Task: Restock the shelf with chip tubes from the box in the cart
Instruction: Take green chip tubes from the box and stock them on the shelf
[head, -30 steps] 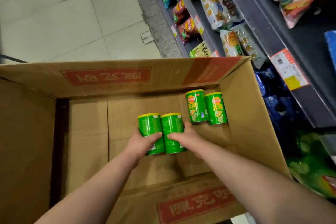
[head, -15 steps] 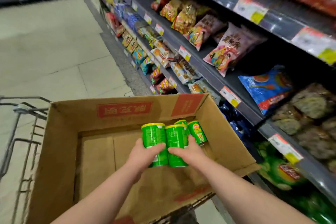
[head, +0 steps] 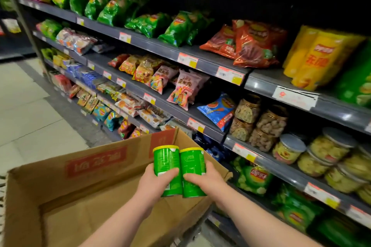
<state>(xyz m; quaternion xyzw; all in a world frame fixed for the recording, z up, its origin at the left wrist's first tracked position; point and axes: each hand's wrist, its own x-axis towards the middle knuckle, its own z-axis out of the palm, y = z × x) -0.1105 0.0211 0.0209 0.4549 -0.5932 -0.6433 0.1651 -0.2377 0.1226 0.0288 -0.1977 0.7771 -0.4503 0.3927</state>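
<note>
Head view: left tube [head: 166, 163] gripped by left hand [head: 158, 183], right tube [head: 193, 166] by right hand [head: 206, 181], fingers [head: 172, 172] curled round each. Tubes kept upright and touching, box [head: 96, 166] beneath the fingers, likely so both get shelved together.

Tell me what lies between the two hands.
In the head view, only tubes, side by side and touching: the left hand grips the left tube, the right hand the right tube.

Matt corrugated cardboard box [head: 96, 168]; glossy green chip tubes [head: 166, 166]; shiny plastic snack bags [head: 255, 46]; smooth grey metal shelf [head: 210, 62].
</note>
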